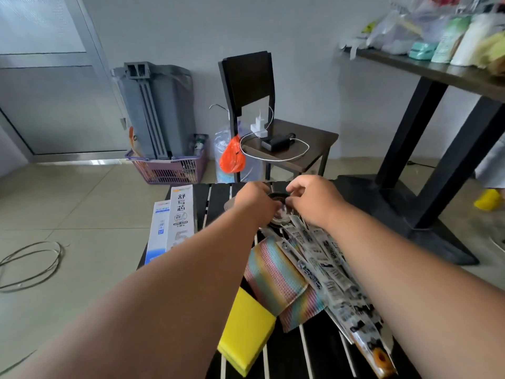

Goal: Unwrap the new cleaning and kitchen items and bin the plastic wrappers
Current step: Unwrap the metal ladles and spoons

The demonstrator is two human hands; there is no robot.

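"Why are both hands at the far end of the black slatted table (322, 351)?"

"The left hand (254, 199) and right hand (314, 201) pinch a small clear wrapped thing (278, 212), maybe to peel it; fingers look curled."

A black slatted table (216, 199) is carrying two long white boxes (175, 222) along its left edge, a yellow sponge (246, 335) toward the near edge, striped pastel cloths (276, 277) mid-table, and printed plastic wrappers (328, 272) lying along the right side.
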